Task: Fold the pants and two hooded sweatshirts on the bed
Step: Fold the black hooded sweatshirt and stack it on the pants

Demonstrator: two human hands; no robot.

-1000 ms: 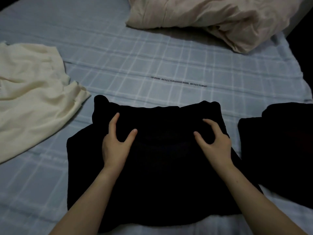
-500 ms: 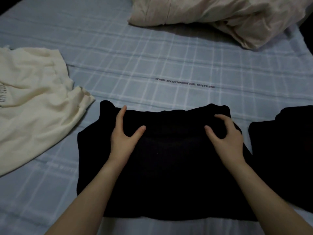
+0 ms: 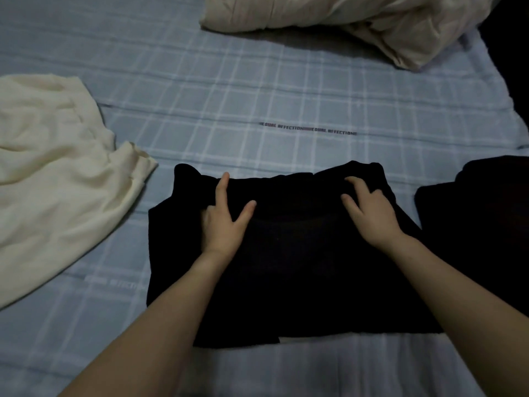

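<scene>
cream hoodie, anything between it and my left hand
Nothing visible. The left hand is on the black garment, and only bare sheet lies between that garment's left edge and the cream hoodie.
</scene>
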